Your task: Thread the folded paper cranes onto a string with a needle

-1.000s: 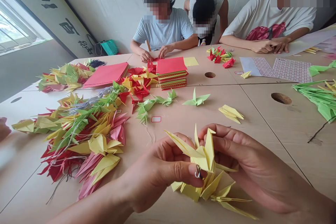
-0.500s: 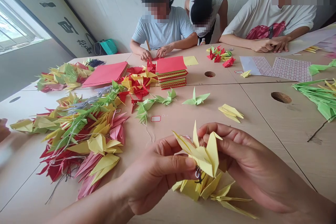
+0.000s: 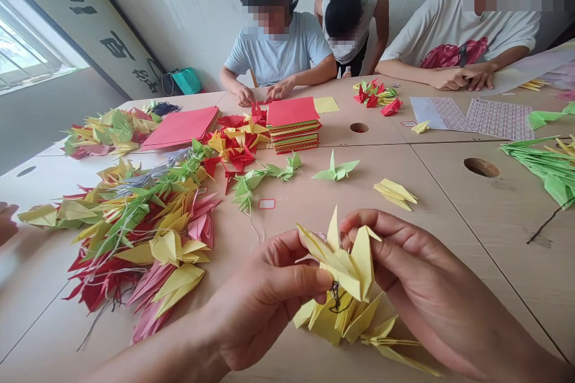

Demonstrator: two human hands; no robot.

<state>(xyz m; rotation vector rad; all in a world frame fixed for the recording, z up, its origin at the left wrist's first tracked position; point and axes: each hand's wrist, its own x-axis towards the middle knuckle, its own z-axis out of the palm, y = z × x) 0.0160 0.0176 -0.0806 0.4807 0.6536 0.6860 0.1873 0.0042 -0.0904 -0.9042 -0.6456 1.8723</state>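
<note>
My left hand (image 3: 274,287) pinches a yellow paper crane (image 3: 344,266) between thumb and fingers. Its wings and one point stick up between my two hands. At its right side, my right hand (image 3: 417,263) is closed in a pinch on a thin needle (image 3: 359,216), of which only a little shows above the fingertips. Black thread (image 3: 336,299) hangs in a tangle under the crane. More yellow cranes (image 3: 327,320) lie just below it on the table, partly hidden by my hands.
A heap of strung coloured cranes (image 3: 148,221) covers the left. Stacks of red paper (image 3: 291,111) stand further back, near a loose green crane (image 3: 336,167) and a folded yellow piece (image 3: 395,192). A round hole (image 3: 481,167) pierces the tabletop (image 3: 449,215). Several people sit or bend opposite.
The needle tip now shows a little higher above my right fingertips. The black thread under the crane hangs lower and looser. Both hands stay almost in place.
</note>
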